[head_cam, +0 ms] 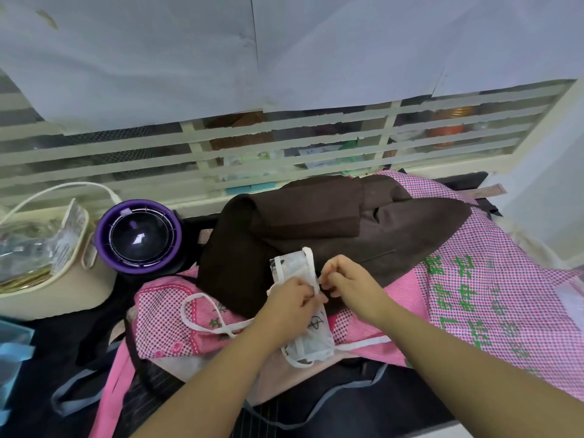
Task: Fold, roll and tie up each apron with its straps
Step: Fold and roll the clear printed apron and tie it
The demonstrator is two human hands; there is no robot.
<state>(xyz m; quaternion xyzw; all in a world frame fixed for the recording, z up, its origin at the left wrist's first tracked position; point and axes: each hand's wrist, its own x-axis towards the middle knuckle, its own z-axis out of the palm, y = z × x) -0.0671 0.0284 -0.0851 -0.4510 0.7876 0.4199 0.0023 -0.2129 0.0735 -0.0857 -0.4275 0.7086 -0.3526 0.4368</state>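
A white apron rolled into a narrow bundle [292, 268] lies across a heap of aprons in the middle. White straps [202, 314] wrap round it and trail to the left. My left hand [290, 300] grips the bundle's middle and pinches a strap against it. Just to its right, my right hand [344, 281] pinches the other strap end with curled fingers. Under the bundle lie a dark brown apron [331, 226] and pink checked aprons [493, 298], one with green characters.
A purple round appliance with a dark lid [139, 235] stands at the left. A cream basket [47, 267] with shiny packets sits farther left. A slatted cream window grille [284, 150] runs along the back. Blue items [12, 349] lie at the left edge.
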